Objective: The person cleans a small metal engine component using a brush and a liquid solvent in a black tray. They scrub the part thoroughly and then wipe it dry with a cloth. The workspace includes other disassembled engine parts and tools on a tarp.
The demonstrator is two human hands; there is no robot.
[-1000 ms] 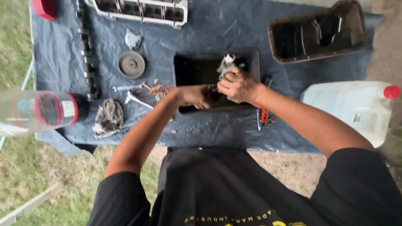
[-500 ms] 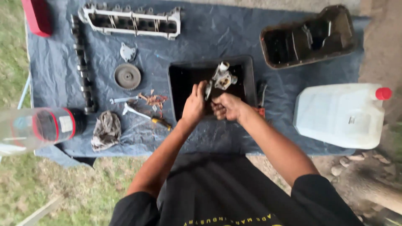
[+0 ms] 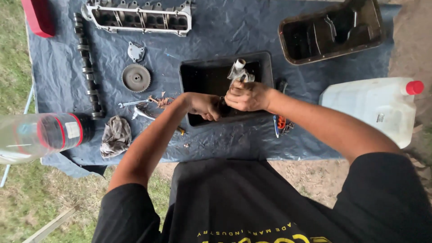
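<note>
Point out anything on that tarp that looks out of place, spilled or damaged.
Nothing looks spilled or broken. The oil pan is grimy inside, and a crumpled rag lies by the loose tools. Both hands, left hand and right hand, work a metal part over the black tray.

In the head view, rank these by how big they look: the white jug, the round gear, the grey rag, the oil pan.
1. Oil pan and white jug: look alike, unranked.
2. Grey rag.
3. Round gear.

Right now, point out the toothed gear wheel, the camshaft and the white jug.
toothed gear wheel (image 3: 136, 78), head view, on its flat face near the hub.
camshaft (image 3: 87, 67), head view, midway along the shaft.
white jug (image 3: 369, 105), head view, on its broad side wall.
</note>
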